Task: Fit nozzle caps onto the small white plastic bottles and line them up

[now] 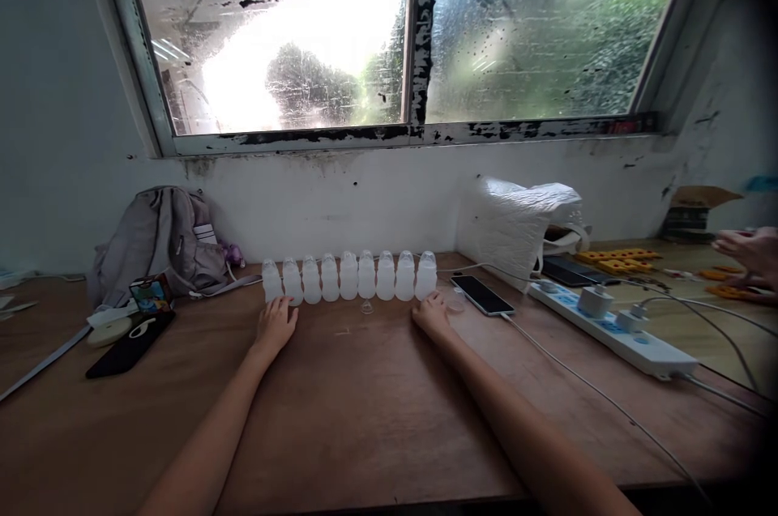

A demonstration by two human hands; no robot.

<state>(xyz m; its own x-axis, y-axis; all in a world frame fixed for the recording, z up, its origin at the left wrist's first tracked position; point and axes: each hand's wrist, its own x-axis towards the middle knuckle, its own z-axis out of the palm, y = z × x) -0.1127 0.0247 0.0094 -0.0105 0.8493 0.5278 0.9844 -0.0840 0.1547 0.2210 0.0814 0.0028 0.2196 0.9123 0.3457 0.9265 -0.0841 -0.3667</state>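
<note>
From my head view, the row of white bottles (348, 277) is running left to right across the far desk (365, 411), just beyond my fingers, with my left hand (276, 323) resting flat and empty at its left end and my right hand (433, 313) lying loosely curled and empty below its right end.

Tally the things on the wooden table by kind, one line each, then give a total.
White plastic bottles in a row: 9
Phones: 2
Power strip: 1
Backpack: 1
White bag: 1
Total: 14
The left hand and right hand rest at the row's ends.
</note>
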